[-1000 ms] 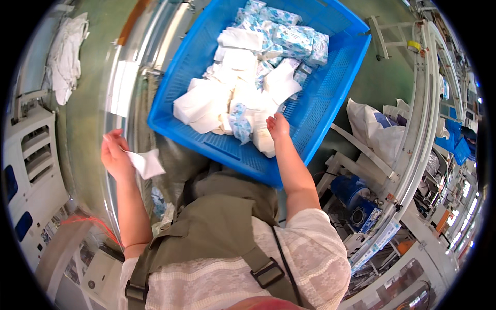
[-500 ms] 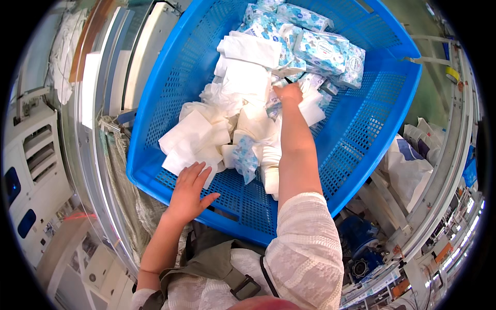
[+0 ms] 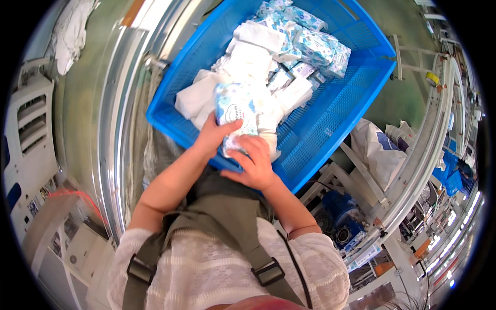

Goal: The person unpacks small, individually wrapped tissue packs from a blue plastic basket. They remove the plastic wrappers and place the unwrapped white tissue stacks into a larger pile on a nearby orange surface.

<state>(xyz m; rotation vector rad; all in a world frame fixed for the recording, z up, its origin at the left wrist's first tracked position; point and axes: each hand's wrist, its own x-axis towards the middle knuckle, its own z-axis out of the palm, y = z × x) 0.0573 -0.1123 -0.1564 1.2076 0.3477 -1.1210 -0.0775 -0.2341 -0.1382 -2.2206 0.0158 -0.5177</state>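
A blue-and-white flower-patterned tissue pack (image 3: pixel 235 106) is held above the near side of a blue plastic basket (image 3: pixel 330 119). My left hand (image 3: pixel 213 135) grips its left side, thumb lying across the front. At the pack's near end, my right hand (image 3: pixel 256 163) is closed with bent fingers against the wrapper. Loose white tissue stacks (image 3: pixel 248 62) fill the left and middle of the basket beneath and beyond the pack. More patterned tissue packs (image 3: pixel 315 46) are heaped at the far end.
Metal rails (image 3: pixel 111 129) run along the left side. On the right are a white sack (image 3: pixel 377 150), a curved metal frame (image 3: pixel 418 160) and a blue motor-like machine part (image 3: pixel 338 206). A white machine cabinet (image 3: pixel 31 119) stands at the far left.
My right hand has come back from deep in the basket toward me. A tissue pack is now between both hands; the left hand, empty before, has closed on it. The view has shifted.
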